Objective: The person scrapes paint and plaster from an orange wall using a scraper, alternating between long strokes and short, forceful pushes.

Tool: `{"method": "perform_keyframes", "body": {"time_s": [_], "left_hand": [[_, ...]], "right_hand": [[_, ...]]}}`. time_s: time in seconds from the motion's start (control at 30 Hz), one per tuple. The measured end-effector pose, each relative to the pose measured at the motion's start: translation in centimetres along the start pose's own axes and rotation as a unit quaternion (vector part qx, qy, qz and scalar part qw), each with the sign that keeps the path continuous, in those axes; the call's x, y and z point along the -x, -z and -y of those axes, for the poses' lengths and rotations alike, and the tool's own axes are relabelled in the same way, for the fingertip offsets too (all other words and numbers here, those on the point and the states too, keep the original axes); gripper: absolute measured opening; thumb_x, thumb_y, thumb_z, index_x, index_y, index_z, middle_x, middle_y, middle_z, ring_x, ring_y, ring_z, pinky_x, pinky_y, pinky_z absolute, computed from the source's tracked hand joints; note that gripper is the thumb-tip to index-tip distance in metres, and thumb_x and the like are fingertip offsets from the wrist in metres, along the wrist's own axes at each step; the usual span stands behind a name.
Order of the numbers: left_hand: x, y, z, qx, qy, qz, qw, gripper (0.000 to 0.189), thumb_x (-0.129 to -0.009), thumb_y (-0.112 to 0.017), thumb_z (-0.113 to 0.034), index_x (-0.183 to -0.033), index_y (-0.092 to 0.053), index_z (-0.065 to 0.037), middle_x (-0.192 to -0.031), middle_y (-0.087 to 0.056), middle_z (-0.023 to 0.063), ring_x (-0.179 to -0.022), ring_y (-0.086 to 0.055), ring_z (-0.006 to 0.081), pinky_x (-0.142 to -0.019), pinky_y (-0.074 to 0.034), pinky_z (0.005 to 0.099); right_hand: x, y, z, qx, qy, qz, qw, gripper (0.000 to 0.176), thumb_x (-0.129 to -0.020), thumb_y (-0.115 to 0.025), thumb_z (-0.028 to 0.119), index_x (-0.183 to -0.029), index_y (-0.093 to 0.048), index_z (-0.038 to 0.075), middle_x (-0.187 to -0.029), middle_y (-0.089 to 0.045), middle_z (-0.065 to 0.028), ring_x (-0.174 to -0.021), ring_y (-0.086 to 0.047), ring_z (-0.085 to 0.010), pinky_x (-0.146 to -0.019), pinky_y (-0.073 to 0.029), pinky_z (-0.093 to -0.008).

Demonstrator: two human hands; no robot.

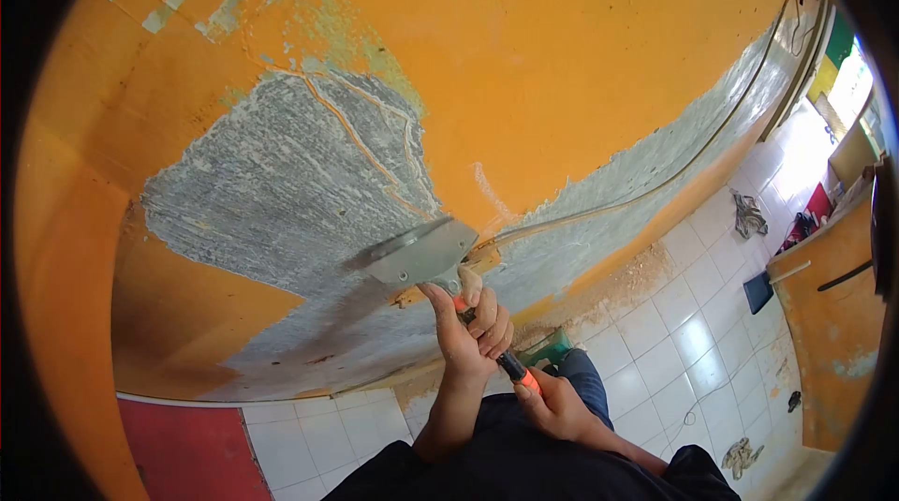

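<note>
Through the head view, I see the left hand (476,325) wrapped round the scraper (423,256) behind its blade, the right hand (562,405) closed on the rear handle. The blade lies against or just off the wall (562,80), beside a cable (524,230); a skewed push might nick it.

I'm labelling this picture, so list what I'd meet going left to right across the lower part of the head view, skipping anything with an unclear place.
Red surface → scraper blade → right hand → crumpled bundle on the floor → orange surface at far right.
</note>
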State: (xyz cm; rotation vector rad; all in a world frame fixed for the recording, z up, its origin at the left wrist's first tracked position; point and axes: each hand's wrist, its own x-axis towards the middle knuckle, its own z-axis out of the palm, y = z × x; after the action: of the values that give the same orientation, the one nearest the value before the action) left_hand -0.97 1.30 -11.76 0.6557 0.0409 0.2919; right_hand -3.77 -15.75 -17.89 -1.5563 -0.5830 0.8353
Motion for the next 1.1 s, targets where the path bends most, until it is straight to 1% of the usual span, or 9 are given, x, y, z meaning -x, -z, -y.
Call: {"method": "perform_keyframes", "body": {"time_s": [0.17, 0.27, 0.33, 0.47, 0.77, 0.83, 0.97, 1.03, 1.1], "left_hand": [[-0.5, -1.3, -1.0, 0.021, 0.000, 0.010, 1.000, 0.052, -0.092, -0.026, -0.064, -0.080, -0.041, -0.016, -0.047, -0.026, -0.0057, -0.032, -0.019, 0.0058, -0.028, -0.019, 0.0206], [-0.2, -1.0, -0.5, 0.009, -0.001, 0.002, 1.000, 0.053, -0.092, -0.026, -0.065, -0.079, -0.042, -0.016, -0.047, -0.025, -0.0058, -0.031, -0.019, 0.0057, -0.028, -0.018, 0.0207], [-0.2, -1.1, -0.3, 0.003, 0.018, -0.002, 1.000, 0.053, -0.091, -0.026, -0.065, -0.079, -0.041, -0.016, -0.047, -0.026, -0.0056, -0.032, -0.018, 0.0058, -0.028, -0.018, 0.0211], [-0.1, -1.0, -0.2, -0.007, 0.017, -0.017, 1.000, 0.053, -0.091, -0.026, -0.065, -0.079, -0.041, -0.016, -0.047, -0.025, -0.0055, -0.032, -0.017, 0.0058, -0.028, -0.018, 0.0211], [-0.1, -1.0, -0.4, 0.001, 0.002, -0.009, 1.000, 0.052, -0.092, -0.026, -0.065, -0.080, -0.040, -0.016, -0.047, -0.025, -0.0054, -0.032, -0.018, 0.0055, -0.027, -0.018, 0.0210], [0.0, -1.5, -0.4, 0.010, 0.013, -0.006, 1.000, 0.053, -0.091, -0.026, -0.065, -0.080, -0.040, -0.016, -0.046, -0.024, -0.0053, -0.031, -0.018, 0.0053, -0.027, -0.018, 0.0210], [-0.2, -2.1, -0.8, -0.005, -0.012, -0.014, 1.000, 0.053, -0.091, -0.026, -0.065, -0.079, -0.040, -0.015, -0.046, -0.024, -0.0052, -0.031, -0.018, 0.0054, -0.027, -0.018, 0.0209], [-0.1, -2.3, -0.7, -0.004, 0.009, -0.016, 1.000, 0.053, -0.091, -0.026, -0.065, -0.078, -0.040, -0.016, -0.046, -0.024, -0.0053, -0.031, -0.018, 0.0055, -0.027, -0.018, 0.0209], [-0.5, -2.4, -1.0, -0.004, 0.002, -0.006, 1.000, 0.053, -0.091, -0.026, -0.065, -0.078, -0.040, -0.016, -0.046, -0.024, -0.0053, -0.031, -0.018, 0.0055, -0.027, -0.018, 0.0209]], "right_hand": [[-0.5, 0.3, 1.5, 0.025, -0.012, 0.000, 1.000, 0.034, -0.095, -0.050, 0.037, -0.090, -0.053, 0.003, -0.056, -0.052, -0.0096, -0.050, -0.054, -0.0238, -0.051, -0.042, -0.0360], [-0.7, 0.2, 1.5, 0.026, 0.034, -0.021, 0.999, 0.034, -0.095, -0.050, 0.037, -0.090, -0.054, 0.003, -0.058, -0.053, -0.0107, -0.052, -0.055, -0.0239, -0.051, -0.041, -0.0363], [0.0, -0.1, 1.1, -0.003, -0.009, -0.021, 1.000, 0.034, -0.095, -0.050, 0.037, -0.089, -0.054, 0.003, -0.059, -0.053, -0.0120, -0.053, -0.054, -0.0243, -0.051, -0.041, -0.0368], [0.3, 0.0, 0.8, -0.016, 0.001, -0.010, 1.000, 0.034, -0.095, -0.050, 0.036, -0.089, -0.054, 0.003, -0.058, -0.052, -0.0117, -0.052, -0.054, -0.0247, -0.050, -0.041, -0.0368], [0.0, 0.4, 1.3, 0.034, 0.002, -0.018, 0.999, 0.034, -0.095, -0.050, 0.036, -0.091, -0.055, 0.003, -0.056, -0.052, -0.0119, -0.050, -0.054, -0.0253, -0.050, -0.041, -0.0365], [0.2, -0.1, 1.6, 0.000, 0.012, -0.018, 1.000, 0.034, -0.095, -0.050, 0.036, -0.091, -0.056, 0.003, -0.056, -0.052, -0.0114, -0.051, -0.054, -0.0242, -0.051, -0.042, -0.0361], [0.1, 0.7, 2.7, 0.034, 0.008, -0.017, 0.999, 0.033, -0.095, -0.050, 0.035, -0.090, -0.056, 0.003, -0.056, -0.051, -0.0102, -0.051, -0.053, -0.0221, -0.051, -0.041, -0.0352], [0.4, 0.4, 2.5, 0.004, -0.022, -0.013, 1.000, 0.032, -0.095, -0.050, 0.033, -0.090, -0.056, 0.002, -0.056, -0.050, -0.0096, -0.051, -0.052, -0.0209, -0.051, -0.041, -0.0347], [0.0, 0.6, 2.6, -0.002, -0.011, -0.010, 1.000, 0.032, -0.095, -0.050, 0.033, -0.090, -0.055, 0.002, -0.057, -0.050, -0.0094, -0.051, -0.052, -0.0204, -0.051, -0.041, -0.0346]]}}
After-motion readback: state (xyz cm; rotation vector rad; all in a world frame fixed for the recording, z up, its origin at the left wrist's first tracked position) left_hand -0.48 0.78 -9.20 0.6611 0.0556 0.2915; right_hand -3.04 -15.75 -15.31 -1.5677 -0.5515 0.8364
